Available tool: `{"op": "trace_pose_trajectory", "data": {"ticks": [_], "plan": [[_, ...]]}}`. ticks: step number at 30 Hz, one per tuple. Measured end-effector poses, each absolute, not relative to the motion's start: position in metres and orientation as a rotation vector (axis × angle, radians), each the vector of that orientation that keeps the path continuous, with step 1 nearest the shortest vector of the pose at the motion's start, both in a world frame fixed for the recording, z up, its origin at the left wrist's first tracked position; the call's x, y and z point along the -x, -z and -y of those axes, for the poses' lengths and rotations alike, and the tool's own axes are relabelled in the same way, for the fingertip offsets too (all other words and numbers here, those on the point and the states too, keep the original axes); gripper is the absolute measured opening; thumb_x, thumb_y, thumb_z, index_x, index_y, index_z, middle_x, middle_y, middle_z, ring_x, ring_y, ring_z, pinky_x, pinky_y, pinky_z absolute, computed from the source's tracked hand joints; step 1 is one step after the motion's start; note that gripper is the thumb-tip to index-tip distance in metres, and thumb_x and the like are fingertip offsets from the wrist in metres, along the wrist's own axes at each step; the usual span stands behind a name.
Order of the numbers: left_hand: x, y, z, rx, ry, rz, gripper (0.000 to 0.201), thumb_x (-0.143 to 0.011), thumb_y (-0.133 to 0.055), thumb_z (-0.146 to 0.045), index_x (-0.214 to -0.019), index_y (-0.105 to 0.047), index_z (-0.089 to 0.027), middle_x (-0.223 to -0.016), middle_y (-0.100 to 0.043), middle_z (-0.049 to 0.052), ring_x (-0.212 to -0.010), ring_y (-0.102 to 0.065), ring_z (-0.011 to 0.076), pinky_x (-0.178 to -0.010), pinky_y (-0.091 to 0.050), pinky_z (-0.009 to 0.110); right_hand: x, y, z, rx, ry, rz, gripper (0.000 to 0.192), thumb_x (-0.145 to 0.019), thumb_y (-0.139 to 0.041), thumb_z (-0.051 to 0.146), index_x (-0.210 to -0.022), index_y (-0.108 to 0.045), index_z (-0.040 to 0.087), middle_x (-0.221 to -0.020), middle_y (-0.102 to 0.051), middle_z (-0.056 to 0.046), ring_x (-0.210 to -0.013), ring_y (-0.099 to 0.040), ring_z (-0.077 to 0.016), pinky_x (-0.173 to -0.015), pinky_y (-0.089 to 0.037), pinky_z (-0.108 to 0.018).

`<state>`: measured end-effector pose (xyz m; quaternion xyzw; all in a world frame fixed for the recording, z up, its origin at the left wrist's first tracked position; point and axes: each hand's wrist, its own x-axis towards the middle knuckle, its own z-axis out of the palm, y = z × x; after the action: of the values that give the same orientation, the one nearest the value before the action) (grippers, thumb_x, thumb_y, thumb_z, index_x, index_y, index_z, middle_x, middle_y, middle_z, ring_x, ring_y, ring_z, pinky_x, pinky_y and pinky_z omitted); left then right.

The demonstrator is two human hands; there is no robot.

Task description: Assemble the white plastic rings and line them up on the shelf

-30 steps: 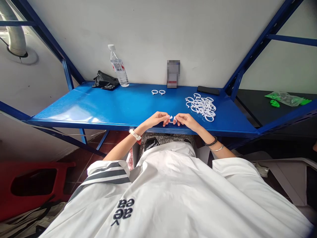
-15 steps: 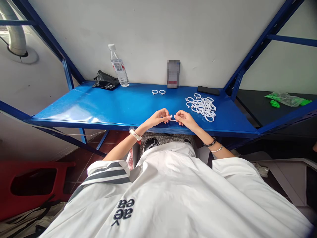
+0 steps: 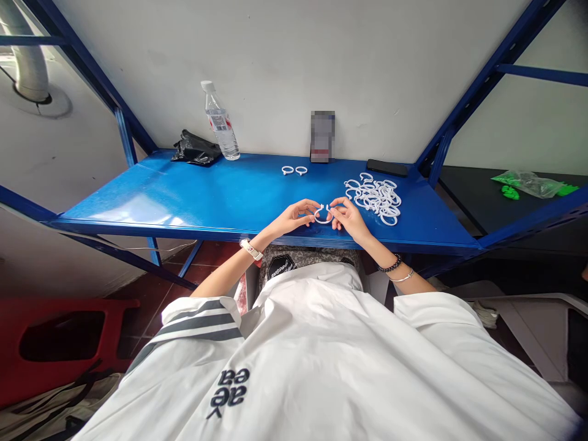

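Above the front edge of the blue table (image 3: 220, 196), a white plastic ring (image 3: 323, 222) is held between my two hands, with a gap at its far side. My left hand (image 3: 296, 217) pinches the ring's left side between thumb and fingers. On the opposite side, the thumb and fingers of my right hand (image 3: 346, 217) grip it. A loose pile of similar white rings (image 3: 374, 196) lies just to the right of my right hand. Farther back, two white rings (image 3: 294, 171) rest side by side, each with a small tab facing me.
A water bottle (image 3: 221, 125) and a black plastic bag (image 3: 195, 149) stand at the back left. Against the wall is a blurred box (image 3: 322, 138). A black phone (image 3: 386, 168) lies behind the pile. Blue posts (image 3: 441, 153) frame the table; green pieces in a bag (image 3: 528, 184) lie beyond.
The ring between my hands has tipped up, so its round outline now shows. My fingers have shifted slightly around it; the pile and the two rings at the back have not moved.
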<state>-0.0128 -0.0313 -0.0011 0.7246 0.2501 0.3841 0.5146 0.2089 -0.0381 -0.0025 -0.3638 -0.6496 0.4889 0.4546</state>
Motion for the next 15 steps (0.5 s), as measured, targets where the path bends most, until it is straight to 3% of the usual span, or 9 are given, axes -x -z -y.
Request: {"op": "trace_pose_trajectory", "data": {"ticks": [15], "plan": [[0.0148, -0.0067, 0.0369, -1.807, -0.833, -0.57, 0.065, -0.088, -0.067, -0.048, -0.141, -0.051, -0.014, -0.099, -0.067, 0.01, -0.083, -0.065, 0.0166, -0.076, -0.053, 0.029, -0.2131, 0.0036, 0.0376, 0.808, -1.141, 1.67, 0.038, -0.084, -0.069, 0.052, -0.106, -0.054, 0.024, -0.075, -0.065, 0.003, -0.056, -0.06, -0.0102, -0.055, -0.048, -0.024]]}}
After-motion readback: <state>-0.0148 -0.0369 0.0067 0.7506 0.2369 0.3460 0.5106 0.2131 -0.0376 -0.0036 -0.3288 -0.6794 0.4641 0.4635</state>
